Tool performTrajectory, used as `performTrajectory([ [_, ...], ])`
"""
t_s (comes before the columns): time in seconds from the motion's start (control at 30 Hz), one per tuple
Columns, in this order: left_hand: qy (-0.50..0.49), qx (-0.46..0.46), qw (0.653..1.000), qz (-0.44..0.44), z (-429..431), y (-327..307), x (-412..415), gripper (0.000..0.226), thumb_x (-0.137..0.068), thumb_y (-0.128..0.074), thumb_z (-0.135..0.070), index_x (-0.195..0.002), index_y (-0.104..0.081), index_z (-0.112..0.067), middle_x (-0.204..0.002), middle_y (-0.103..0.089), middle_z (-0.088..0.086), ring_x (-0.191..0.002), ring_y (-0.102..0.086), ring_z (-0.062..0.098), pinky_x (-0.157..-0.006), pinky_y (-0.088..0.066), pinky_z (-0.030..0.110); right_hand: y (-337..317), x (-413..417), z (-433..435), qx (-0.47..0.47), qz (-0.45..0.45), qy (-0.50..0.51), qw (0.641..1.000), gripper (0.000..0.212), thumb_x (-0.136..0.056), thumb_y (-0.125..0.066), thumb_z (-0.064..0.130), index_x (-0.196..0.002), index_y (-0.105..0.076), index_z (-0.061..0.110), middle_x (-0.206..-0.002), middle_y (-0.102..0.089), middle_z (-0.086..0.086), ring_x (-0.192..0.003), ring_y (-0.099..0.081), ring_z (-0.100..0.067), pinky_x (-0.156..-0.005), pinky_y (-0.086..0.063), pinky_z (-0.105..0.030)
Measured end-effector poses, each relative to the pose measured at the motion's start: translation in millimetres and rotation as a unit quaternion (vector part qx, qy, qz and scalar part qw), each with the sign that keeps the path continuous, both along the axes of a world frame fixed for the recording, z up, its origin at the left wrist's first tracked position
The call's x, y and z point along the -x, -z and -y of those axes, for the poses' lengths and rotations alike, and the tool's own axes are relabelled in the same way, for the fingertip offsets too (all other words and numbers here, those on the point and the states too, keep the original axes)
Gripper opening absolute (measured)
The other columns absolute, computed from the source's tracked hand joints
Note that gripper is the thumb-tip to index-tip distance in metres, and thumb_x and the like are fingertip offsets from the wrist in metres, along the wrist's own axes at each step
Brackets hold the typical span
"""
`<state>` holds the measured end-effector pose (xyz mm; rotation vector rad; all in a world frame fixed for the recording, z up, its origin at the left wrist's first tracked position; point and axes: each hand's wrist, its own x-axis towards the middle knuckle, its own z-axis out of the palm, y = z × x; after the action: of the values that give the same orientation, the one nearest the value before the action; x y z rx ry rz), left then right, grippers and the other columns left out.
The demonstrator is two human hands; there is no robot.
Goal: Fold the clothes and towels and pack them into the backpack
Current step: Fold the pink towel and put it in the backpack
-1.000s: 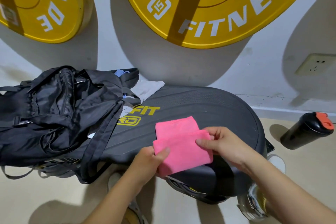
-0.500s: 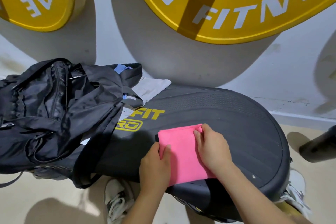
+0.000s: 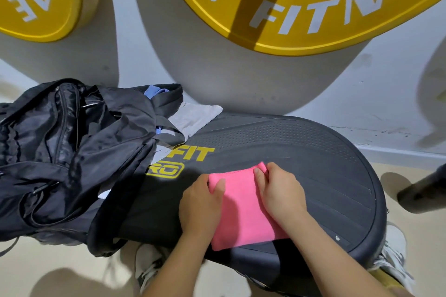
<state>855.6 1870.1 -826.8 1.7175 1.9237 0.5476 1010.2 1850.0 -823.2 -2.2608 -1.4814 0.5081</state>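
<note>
- Folded pink towel (image 3: 241, 212) lies flat on step platform (image 3: 313, 157), at its near edge.
- Left hand (image 3: 200, 202) pinches towel's left edge, thumb on top; fingers hidden.
- Right hand (image 3: 281, 190) grips far right corner, covering that edge.
- Backpack (image 3: 60, 152) at left, cut off by frame.

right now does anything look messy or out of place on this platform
Only the left end. The black backpack lies slumped and crumpled on the platform, one strap hanging over the front edge, and a grey cloth pokes out from under it. The pink towel looks neatly folded.
</note>
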Motion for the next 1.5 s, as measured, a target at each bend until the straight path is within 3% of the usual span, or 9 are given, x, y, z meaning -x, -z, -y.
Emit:
performTrajectory([
  [0.2, 0.028, -0.039, 0.996, -0.081, 6.1, 1.2, -5.1, 0.037, -0.098, -0.039, -0.045, -0.095, -0.056, -0.013, -0.099, -0.067, 0.013, -0.096, -0.059, 0.036, -0.073, -0.038, 0.037, 7.9, -2.6, -0.1, -0.014, 0.048, 0.026, 0.998, 0.034, -0.099, -0.036, 0.045, -0.094, -0.052, 0.016, -0.098, -0.057, -0.004, -0.089, -0.058, -0.027, -0.063, -0.033, -0.032],
  [0.5, 0.052, 0.0, 0.988, -0.143, -9.6, -4.2, -8.4, 0.034, -0.1, -0.028, -0.045, -0.11, -0.043, -0.016, -0.106, -0.065, 0.017, -0.098, -0.06, 0.041, -0.073, -0.041, 0.04, 9.1, -1.4, 0.0, -0.005, 0.067, 0.029, 0.997, 0.027, -0.1, -0.031, 0.046, -0.088, -0.035, 0.022, -0.097, -0.059, 0.001, -0.084, -0.06, -0.026, -0.061, -0.034, -0.032],
  [0.67, 0.141, -0.151, 0.953, -0.221, -4.0, -9.4, -9.4, 0.039, -0.077, -0.068, -0.032, -0.113, -0.059, -0.02, -0.095, -0.059, 0.005, -0.084, -0.061, 0.028, -0.063, -0.048, 0.037, 8.5, -2.1, -1.2, -0.009, 0.065, 0.025, 0.998, 0.028, -0.1, -0.032, 0.046, -0.089, -0.037, 0.021, -0.097, -0.06, 0.001, -0.085, -0.06, -0.027, -0.061, -0.034, -0.032],
  [0.87, 0.324, -0.122, 0.907, -0.241, 32.8, 23.4, -16.3, 0.063, -0.085, -0.037, -0.052, -0.136, -0.052, -0.019, -0.143, -0.048, 0.007, -0.132, -0.046, 0.024, -0.106, -0.033, 0.044, -0.6, -7.3, -0.1, -0.038, -0.006, 0.046, 0.998, 0.018, -0.097, -0.047, 0.033, -0.108, -0.049, 0.019, -0.109, -0.055, -0.004, -0.093, -0.058, -0.029, -0.067, -0.042, -0.034],
  [0.97, 0.339, -0.109, 0.898, -0.26, 30.7, 26.1, -15.9, 0.067, -0.082, -0.039, -0.052, -0.134, -0.054, -0.013, -0.144, -0.047, 0.012, -0.135, -0.042, 0.027, -0.107, -0.022, 0.047, -4.8, -5.2, 19.7, -0.158, 0.089, -0.098, 0.978, 0.041, -0.085, -0.049, 0.014, -0.126, -0.052, 0.014, -0.134, -0.049, -0.011, -0.116, -0.053, -0.031, -0.084, -0.05, -0.038],
  [1.07, 0.355, -0.1, 0.889, -0.271, 28.5, 23.8, -15.9, 0.067, -0.078, -0.04, -0.049, -0.128, -0.06, -0.009, -0.141, -0.051, 0.013, -0.134, -0.043, 0.028, -0.109, -0.02, 0.045, 7.8, -7.6, 43.9, -0.098, 0.123, -0.284, 0.946, 0.046, -0.099, -0.032, 0.033, -0.141, -0.046, 0.019, -0.15, -0.04, -0.002, -0.137, -0.039, -0.019, -0.105, -0.04, -0.036],
  [1.23, 0.367, -0.127, 0.895, -0.22, 25.8, 23.2, -7.4, 0.068, -0.078, -0.046, -0.049, -0.135, -0.048, -0.011, -0.144, -0.047, 0.01, -0.135, -0.04, 0.025, -0.105, -0.026, 0.042, 24.6, -16.8, 48.9, -0.018, 0.114, -0.279, 0.953, 0.068, -0.098, -0.008, 0.06, -0.154, -0.018, 0.022, -0.16, -0.008, 0.007, -0.147, -0.001, -0.005, -0.115, -0.002, -0.037],
  [1.4, 0.397, -0.222, 0.886, -0.093, 37.6, 16.8, 9.9, 0.057, -0.078, -0.062, -0.033, -0.13, -0.048, -0.013, -0.135, -0.049, 0.005, -0.125, -0.045, 0.024, -0.105, -0.035, 0.037, 24.3, -14.9, 47.4, 0.002, 0.161, -0.278, 0.947, 0.072, -0.097, -0.013, 0.059, -0.148, -0.035, 0.014, -0.158, -0.024, -0.002, -0.145, -0.02, -0.013, -0.11, -0.012, -0.042],
  [1.5, 0.425, -0.199, 0.874, -0.122, 47.5, 10.4, 19.5, 0.056, -0.075, -0.06, -0.045, -0.123, -0.052, -0.018, -0.124, -0.052, -0.002, -0.112, -0.05, 0.018, -0.097, -0.036, 0.025, 15.6, -14.6, 46.1, 0.037, 0.144, -0.29, 0.945, 0.076, -0.094, -0.01, 0.062, -0.154, -0.017, 0.016, -0.161, -0.003, 0.002, -0.148, 0.0, -0.012, -0.117, -0.008, -0.046],
])
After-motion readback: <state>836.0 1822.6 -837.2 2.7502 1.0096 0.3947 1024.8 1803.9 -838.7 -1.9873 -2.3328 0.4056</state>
